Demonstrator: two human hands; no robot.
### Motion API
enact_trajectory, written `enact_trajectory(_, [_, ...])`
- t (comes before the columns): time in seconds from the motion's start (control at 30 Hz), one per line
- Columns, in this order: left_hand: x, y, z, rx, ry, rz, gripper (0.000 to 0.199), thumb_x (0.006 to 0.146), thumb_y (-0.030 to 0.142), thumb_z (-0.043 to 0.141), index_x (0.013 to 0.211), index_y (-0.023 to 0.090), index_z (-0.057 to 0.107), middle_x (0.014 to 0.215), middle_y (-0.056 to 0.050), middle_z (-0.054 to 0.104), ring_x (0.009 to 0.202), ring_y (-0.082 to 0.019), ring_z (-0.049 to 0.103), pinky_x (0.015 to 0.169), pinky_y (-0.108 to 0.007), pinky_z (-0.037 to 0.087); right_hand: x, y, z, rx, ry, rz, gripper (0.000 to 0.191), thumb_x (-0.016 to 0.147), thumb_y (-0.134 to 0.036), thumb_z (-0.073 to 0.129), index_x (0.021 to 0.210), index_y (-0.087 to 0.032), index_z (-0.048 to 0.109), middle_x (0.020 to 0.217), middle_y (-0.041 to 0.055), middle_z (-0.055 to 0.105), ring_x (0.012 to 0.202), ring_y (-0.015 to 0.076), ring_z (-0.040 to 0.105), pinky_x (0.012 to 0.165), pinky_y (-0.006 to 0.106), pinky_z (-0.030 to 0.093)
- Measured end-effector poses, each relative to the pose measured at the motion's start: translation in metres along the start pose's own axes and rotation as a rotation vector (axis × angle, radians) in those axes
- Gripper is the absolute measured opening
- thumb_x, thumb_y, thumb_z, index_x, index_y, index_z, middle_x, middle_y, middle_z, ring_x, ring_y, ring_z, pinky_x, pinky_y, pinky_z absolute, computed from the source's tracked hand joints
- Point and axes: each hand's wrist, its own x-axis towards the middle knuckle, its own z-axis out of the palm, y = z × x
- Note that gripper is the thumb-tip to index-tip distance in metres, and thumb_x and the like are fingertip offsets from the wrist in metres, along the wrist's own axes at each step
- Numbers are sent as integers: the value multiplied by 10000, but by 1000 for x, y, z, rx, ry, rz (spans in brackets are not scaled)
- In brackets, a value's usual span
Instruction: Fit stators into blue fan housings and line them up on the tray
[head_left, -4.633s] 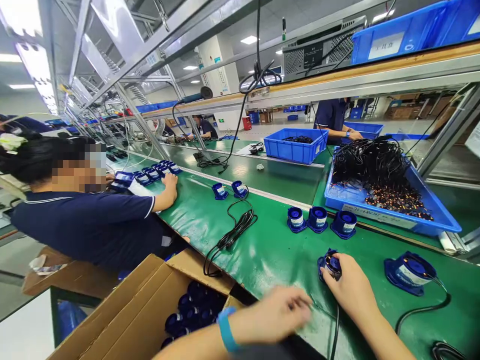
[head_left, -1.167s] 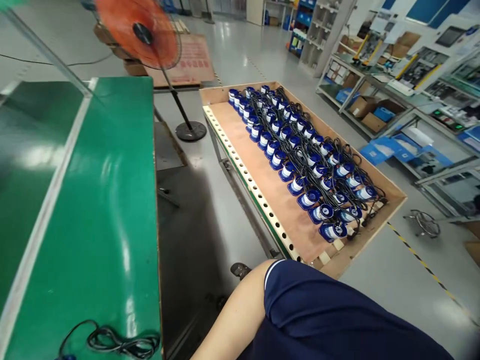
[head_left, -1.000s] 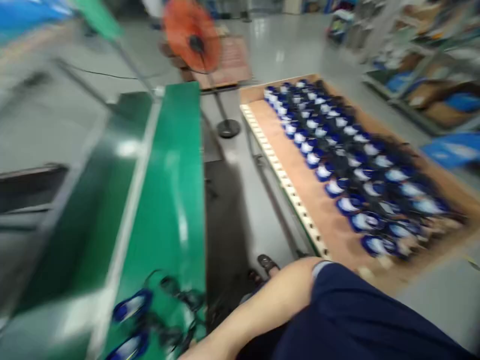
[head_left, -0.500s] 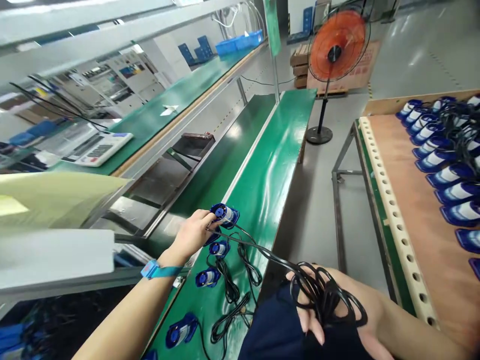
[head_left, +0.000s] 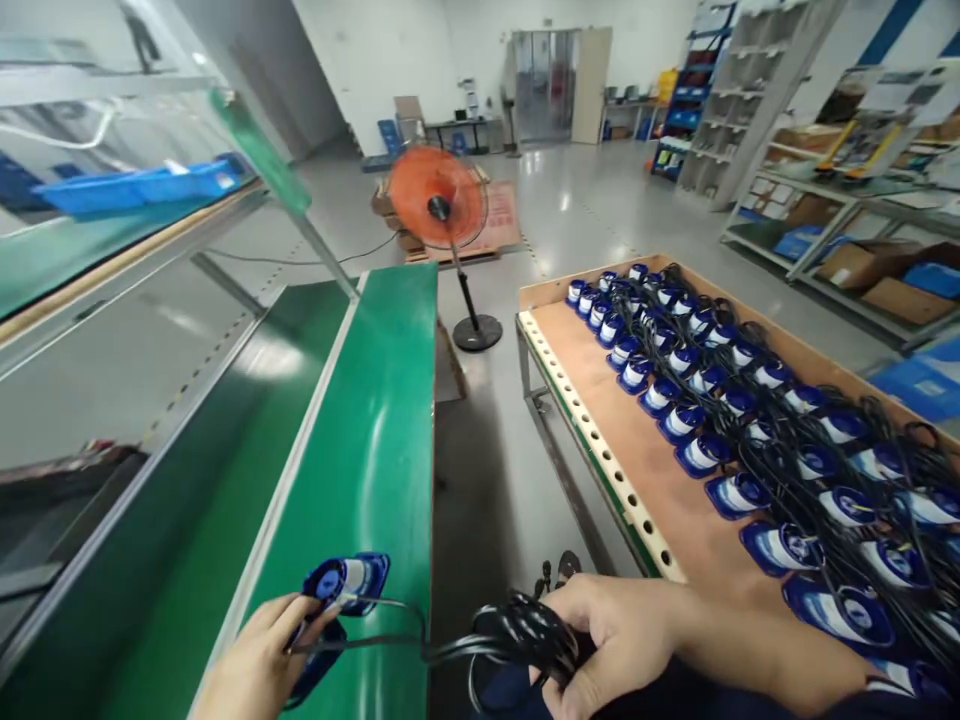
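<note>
My left hand (head_left: 259, 655) grips a blue device (head_left: 349, 583) with a white label, over the green bench top at the lower left. Just below that device, a second blue piece shows partly behind my fingers. Black cable runs from there to my right hand (head_left: 611, 640), which is closed around a bundled coil of black cable (head_left: 517, 635) at the bottom centre, above the gap between bench and table.
A wooden-edged table (head_left: 592, 345) at the right holds rows of several blue devices with black cables. An orange fan (head_left: 439, 205) stands on the floor beyond the green bench (head_left: 390, 350). Blue bins (head_left: 142, 188) sit on the upper left shelf.
The view has swung to the right, showing more of the device-filled table. My right hand has closed round the cable coil, which was lying loose over its open palm.
</note>
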Motion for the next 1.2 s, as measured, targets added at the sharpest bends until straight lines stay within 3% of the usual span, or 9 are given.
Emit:
enact_trajectory(0.13, [67, 21, 50, -154, -26, 153, 256, 929, 504, 525, 891, 292, 663, 913, -36, 719, 801, -218, 730, 637, -265, 592, 2, -29, -47, 183, -1, -72, 649, 704, -567, 879, 1049, -168, 502, 782, 35, 687, 609, 154, 682, 604, 259, 555])
enact_trajectory(0.2, [100, 34, 70, -196, -61, 268, 218, 947, 467, 542, 876, 292, 653, 921, -30, 716, 817, -210, 729, 663, -262, 599, 4, -46, -70, 229, 74, -129, 656, 752, -619, 825, 1089, -181, 470, 778, 28, 689, 585, 185, 697, 567, 281, 563])
enact_trajectory(0.37, [191, 61, 99, -289, -148, 541, 224, 983, 403, 543, 823, 254, 594, 905, -42, 685, 821, -202, 695, 686, -279, 591, 17, -94, -136, 287, 544, -318, 596, 818, -653, 752, 1062, -200, 452, 722, -24, 642, 519, 185, 669, 501, 299, 569])
enact_trajectory(0.53, [297, 73, 116, -373, -253, 787, 214, 992, 338, 539, 818, 216, 560, 867, -56, 629, 811, -201, 637, 687, -307, 556, 36, -139, -198, 332, 998, -377, 487, 820, -557, 790, 919, -186, 491, 701, -24, 604, 514, 131, 614, 459, 244, 532])
enact_trajectory(0.7, [411, 88, 133, -386, -340, 1042, 231, 992, 344, 543, 814, 198, 548, 879, -63, 611, 824, -203, 589, 701, -320, 517, 28, -172, -217, 348, 1320, -486, 416, 792, -451, 829, 921, -170, 550, 739, 18, 628, 568, 126, 611, 491, 229, 527])
enact_trajectory(0.8, [480, 106, 151, -359, -371, 1173, 252, 999, 356, 528, 809, 192, 541, 914, -73, 614, 859, -212, 574, 733, -331, 499, 6, -185, -212, 268, 1372, -536, 388, 788, -411, 822, 958, -150, 590, 765, 35, 629, 581, 135, 616, 483, 225, 500])
enact_trajectory(0.97, [588, 143, 197, -264, -367, 1374, 246, 1009, 381, 500, 879, 193, 590, 965, -84, 627, 918, -236, 566, 774, -349, 478, -22, -188, -212, 148, 1279, -439, 467, 811, -442, 793, 1104, -145, 582, 746, 36, 630, 534, 150, 596, 435, 230, 453])
enact_trajectory(1.07, [643, 163, 223, -196, -395, 1468, 247, 1027, 329, 447, 896, 191, 606, 984, -94, 633, 945, -243, 570, 815, -360, 472, -21, -189, -223, 141, 1271, -342, 495, 809, -438, 796, 1159, -154, 593, 735, 18, 626, 584, 155, 604, 478, 231, 471])
enact_trajectory(1.2, [699, 186, 254, -114, -421, 1554, 215, 1016, 264, 444, 914, 193, 620, 979, -94, 639, 925, -237, 569, 804, -361, 467, -8, -201, -242, 13, 1282, -239, 371, 817, -426, 796, 1045, -165, 663, 746, 8, 630, 672, 145, 600, 571, 222, 495])
